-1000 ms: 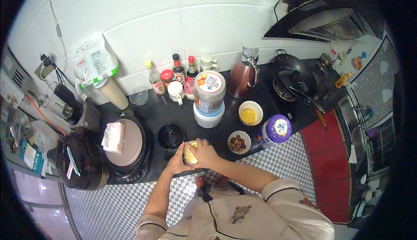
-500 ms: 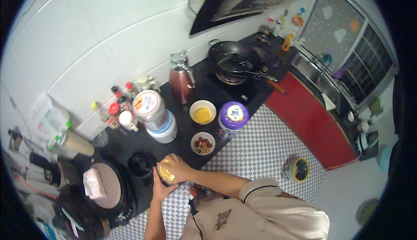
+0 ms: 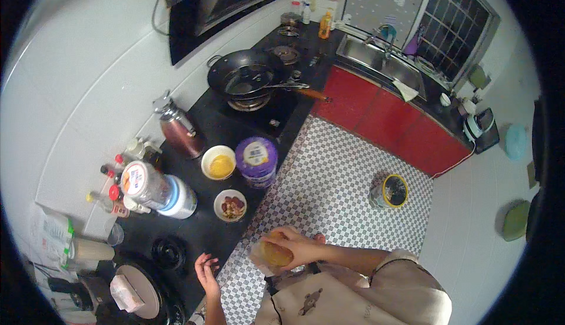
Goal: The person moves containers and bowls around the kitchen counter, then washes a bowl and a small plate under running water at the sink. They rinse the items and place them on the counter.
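My right hand (image 3: 298,247) is wrapped round a clear jar with a gold lid (image 3: 277,254), held tilted in front of my body, past the counter's edge. Motion blurs the jar, and its contents cannot be made out. My left hand (image 3: 206,272) is empty, its fingers loosely apart, beside the front edge of the black counter. Left of that hand, a round black lid-like piece (image 3: 168,252) lies on the counter. A small white bowl of red dates and walnuts (image 3: 230,205) stands farther back, near a white bowl with yellow grain (image 3: 218,162) and a purple-lidded tub (image 3: 256,161).
A copper-coloured thermos (image 3: 179,131), plastic jars (image 3: 176,197) and several sauce bottles stand along the wall. A black wok (image 3: 244,75) sits on the stove. An appliance with a tissue pack (image 3: 126,293) is at near left. A bin (image 3: 393,191) stands on the checked floor by red cabinets (image 3: 376,110).
Both hands were on the jar at the counter's edge. My left hand has let go, while my right has carried the jar rightward off the counter. The view has swung right.
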`<state>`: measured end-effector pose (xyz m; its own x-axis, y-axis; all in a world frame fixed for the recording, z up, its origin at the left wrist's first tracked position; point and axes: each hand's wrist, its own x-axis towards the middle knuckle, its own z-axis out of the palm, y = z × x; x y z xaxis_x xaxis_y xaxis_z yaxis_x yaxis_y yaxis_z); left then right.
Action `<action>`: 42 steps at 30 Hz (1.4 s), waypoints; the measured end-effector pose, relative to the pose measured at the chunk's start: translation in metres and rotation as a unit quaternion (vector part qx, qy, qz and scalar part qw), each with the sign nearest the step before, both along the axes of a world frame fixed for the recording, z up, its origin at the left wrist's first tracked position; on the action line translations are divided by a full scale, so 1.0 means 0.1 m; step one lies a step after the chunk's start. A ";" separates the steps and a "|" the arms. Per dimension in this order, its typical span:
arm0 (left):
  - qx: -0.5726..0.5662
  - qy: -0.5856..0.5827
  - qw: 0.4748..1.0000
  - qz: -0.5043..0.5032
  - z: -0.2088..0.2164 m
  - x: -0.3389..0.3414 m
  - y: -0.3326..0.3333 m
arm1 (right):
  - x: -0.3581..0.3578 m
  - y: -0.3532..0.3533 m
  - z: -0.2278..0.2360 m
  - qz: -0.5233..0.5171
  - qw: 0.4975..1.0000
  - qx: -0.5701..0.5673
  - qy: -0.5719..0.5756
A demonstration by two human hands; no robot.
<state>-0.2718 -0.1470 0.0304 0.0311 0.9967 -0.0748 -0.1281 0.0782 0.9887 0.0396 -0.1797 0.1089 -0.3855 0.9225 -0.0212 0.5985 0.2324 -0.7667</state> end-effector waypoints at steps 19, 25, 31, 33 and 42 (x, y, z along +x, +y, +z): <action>-0.385 -0.220 0.895 -0.039 -0.90 4.47 1.10 | 3.60 -1.18 -0.21 -0.405 0.910 0.022 -0.085; -0.379 -0.293 0.877 -0.045 -1.54 5.25 2.19 | 4.45 -0.76 -0.33 -0.431 0.899 0.003 -0.077; -0.332 -0.379 0.860 0.075 -1.88 6.22 2.99 | 5.22 -0.11 -0.42 -0.426 0.895 -0.029 -0.127; -0.162 -0.218 0.953 0.134 -2.59 5.99 3.13 | 5.44 0.19 -0.43 -0.384 0.915 -0.005 -0.123; -0.252 -0.517 0.783 0.236 -1.97 6.75 3.32 | 6.35 1.16 -0.45 -0.357 0.926 0.005 -0.124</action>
